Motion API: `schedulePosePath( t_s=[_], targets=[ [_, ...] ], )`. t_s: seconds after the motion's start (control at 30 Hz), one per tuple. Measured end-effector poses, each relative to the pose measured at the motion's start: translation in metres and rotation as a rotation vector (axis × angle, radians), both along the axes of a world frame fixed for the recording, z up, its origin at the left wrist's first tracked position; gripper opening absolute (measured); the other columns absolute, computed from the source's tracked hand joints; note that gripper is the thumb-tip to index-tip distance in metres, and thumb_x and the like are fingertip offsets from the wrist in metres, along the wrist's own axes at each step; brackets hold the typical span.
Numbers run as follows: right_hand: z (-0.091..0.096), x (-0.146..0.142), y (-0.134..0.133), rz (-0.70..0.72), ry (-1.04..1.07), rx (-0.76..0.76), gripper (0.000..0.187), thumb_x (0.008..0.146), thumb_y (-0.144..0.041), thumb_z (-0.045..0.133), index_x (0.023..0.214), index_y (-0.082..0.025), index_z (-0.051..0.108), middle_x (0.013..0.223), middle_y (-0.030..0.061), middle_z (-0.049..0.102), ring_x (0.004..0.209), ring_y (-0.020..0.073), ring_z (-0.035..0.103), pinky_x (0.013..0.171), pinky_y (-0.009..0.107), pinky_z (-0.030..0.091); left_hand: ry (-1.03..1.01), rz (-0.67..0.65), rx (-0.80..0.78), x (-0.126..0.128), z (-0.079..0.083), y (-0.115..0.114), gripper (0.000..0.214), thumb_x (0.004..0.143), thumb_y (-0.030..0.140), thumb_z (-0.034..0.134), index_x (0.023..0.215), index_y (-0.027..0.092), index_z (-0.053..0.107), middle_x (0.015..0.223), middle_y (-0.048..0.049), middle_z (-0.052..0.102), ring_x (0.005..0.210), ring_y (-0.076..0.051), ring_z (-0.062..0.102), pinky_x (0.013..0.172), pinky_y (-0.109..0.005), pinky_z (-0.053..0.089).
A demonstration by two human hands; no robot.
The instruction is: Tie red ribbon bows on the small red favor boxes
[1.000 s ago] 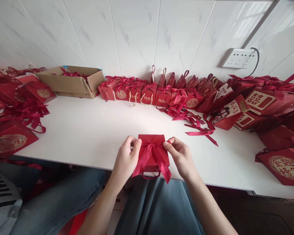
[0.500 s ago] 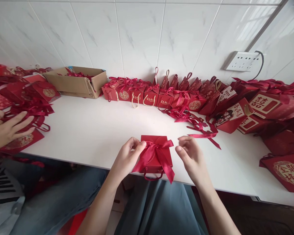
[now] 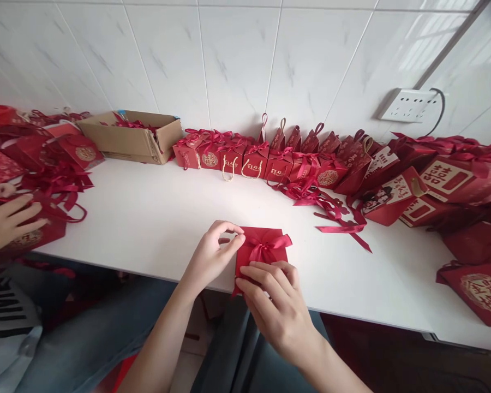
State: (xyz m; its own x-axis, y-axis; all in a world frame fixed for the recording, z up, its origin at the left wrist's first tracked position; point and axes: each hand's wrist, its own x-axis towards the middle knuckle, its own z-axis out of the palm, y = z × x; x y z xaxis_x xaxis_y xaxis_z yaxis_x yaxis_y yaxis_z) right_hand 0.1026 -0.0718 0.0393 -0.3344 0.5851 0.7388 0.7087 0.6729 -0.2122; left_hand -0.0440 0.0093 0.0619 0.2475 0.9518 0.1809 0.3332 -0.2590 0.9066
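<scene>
A small red gift box (image 3: 265,240) with a red ribbon bow on top lies at the near edge of the white table (image 3: 155,218). My left hand (image 3: 213,254) pinches the box's upper left corner between thumb and forefinger. My right hand (image 3: 276,305) lies over the near part of the box, fingers curled onto the ribbon tails and pressing them down. The lower half of the box is hidden under my right hand.
A row of finished red gift boxes (image 3: 253,158) lines the tiled wall, with larger red bags (image 3: 445,180) at the right. A cardboard box (image 3: 133,136) stands at the back left. Loose red ribbons (image 3: 335,213) lie mid-table. Another person's hand (image 3: 8,221) rests on red bags at the left edge.
My right hand has left the bow's right loop and come down over the near side of the box, covering the ribbon tails. The left hand stays at the box's corner.
</scene>
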Motion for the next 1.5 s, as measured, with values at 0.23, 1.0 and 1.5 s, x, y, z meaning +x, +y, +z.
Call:
schedulePosePath(
  t_s=[0.23,1.0,1.5],
  targets=[
    [0.003,0.006,-0.002,0.035,0.067,0.033,0.014,0.086,-0.004,0.057,0.096,-0.012,0.062,0.096,0.0097,0.068,0.096,0.0211,0.060,0.084,0.038,0.042,0.239,-0.125,0.334,0.013,0.015,-0.005,0.014,0.087,0.024,0.052,0.086,0.023,0.066,0.112,-0.0035,0.054,0.113,-0.019,0.050,0.099,-0.034,0.041],
    [0.008,0.048,-0.010,-0.015,-0.065,0.031,0.032,0.085,-0.023,0.066,0.112,-0.010,0.056,0.103,0.0160,0.062,0.098,0.0260,0.058,0.089,0.049,0.042,0.110,-0.202,0.055,0.021,0.009,0.003,0.011,0.082,0.029,0.058,0.079,0.021,0.064,0.108,-0.0032,0.055,0.101,-0.018,0.057,0.091,-0.028,0.046],
    [0.005,0.071,-0.009,0.072,0.023,0.082,0.024,0.093,-0.035,0.046,0.098,-0.015,0.060,0.090,0.0111,0.063,0.082,0.0247,0.060,0.077,0.048,0.046,0.071,-0.169,0.084,0.021,0.009,0.002,0.013,0.082,0.034,0.058,0.081,0.022,0.063,0.108,-0.0047,0.058,0.106,-0.021,0.055,0.097,-0.033,0.041]
  ],
)
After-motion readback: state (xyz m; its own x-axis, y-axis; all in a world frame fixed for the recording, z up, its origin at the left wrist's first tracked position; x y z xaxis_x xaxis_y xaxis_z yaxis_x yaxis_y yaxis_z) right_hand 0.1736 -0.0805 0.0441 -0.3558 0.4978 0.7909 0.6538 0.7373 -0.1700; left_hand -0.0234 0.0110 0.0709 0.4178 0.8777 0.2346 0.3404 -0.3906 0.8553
